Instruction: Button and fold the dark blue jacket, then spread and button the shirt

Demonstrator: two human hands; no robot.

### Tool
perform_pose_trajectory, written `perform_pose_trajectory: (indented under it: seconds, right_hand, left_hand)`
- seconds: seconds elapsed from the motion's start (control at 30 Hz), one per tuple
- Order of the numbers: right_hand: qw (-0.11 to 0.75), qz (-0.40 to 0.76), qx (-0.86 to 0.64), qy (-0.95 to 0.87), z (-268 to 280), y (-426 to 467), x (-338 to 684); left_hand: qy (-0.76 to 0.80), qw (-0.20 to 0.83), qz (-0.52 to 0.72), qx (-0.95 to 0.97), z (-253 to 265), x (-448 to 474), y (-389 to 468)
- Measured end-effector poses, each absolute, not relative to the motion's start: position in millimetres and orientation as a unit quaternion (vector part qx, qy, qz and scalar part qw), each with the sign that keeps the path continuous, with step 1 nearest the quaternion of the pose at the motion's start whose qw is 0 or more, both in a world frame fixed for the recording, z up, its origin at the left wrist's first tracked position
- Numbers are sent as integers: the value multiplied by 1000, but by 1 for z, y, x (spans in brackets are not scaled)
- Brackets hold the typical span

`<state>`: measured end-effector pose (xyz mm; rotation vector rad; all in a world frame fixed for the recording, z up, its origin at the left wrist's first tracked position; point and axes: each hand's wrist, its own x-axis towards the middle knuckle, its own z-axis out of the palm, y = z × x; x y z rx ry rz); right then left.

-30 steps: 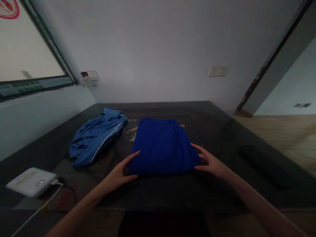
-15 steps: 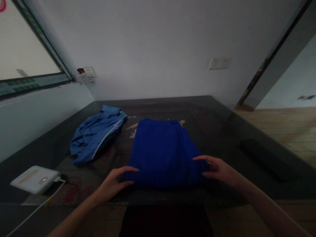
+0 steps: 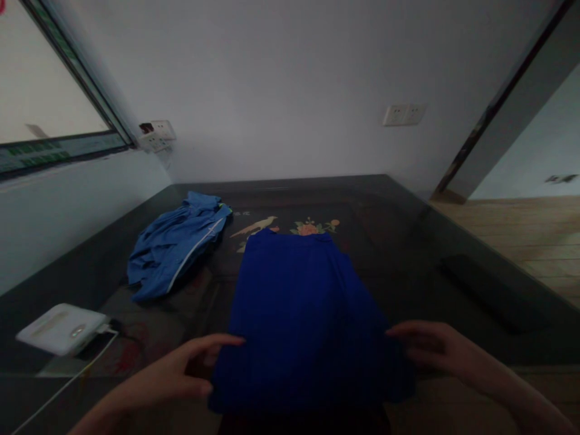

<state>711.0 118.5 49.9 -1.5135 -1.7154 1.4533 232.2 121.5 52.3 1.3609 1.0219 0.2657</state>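
Note:
A royal-blue garment [image 3: 290,314], its exact kind unclear, spreads in front of me, narrower at its far end. The near part comes out over the table's front edge. My left hand [image 3: 194,368] grips the garment's left side, its fingertips on top of the cloth and the thumb lower at the near corner. At the opposite side, my right hand [image 3: 430,347] has hold of the right edge, with its lower fingers partly hidden in shadow. A second garment [image 3: 179,248], lighter blue with a white stripe, lies crumpled at the left of the table.
The dark table [image 3: 362,211] bears a printed bird and flowers [image 3: 308,228]. A white box-like device [image 3: 66,329] with a cable [image 3: 67,383] sits at the left front. Toward the right lies a dark, long object [image 3: 492,293]. A wall with sockets [image 3: 405,114] stands behind.
Both hands have drawn the royal-blue garment toward me and moved farther apart. Its near edge now passes the table's front edge, and more of the printed bird and flowers shows.

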Motion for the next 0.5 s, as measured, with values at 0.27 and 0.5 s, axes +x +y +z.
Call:
perform_pose_trajectory:
  seconds: [0.27,0.5]
  right_hand:
    - [331,398,-528,-673,54,252,689]
    - [260,221,-621,-705,31,334,635]
  left_hand:
    - [528,651,365,405,58,251,216]
    - [536,660,401,341,57,289,287]
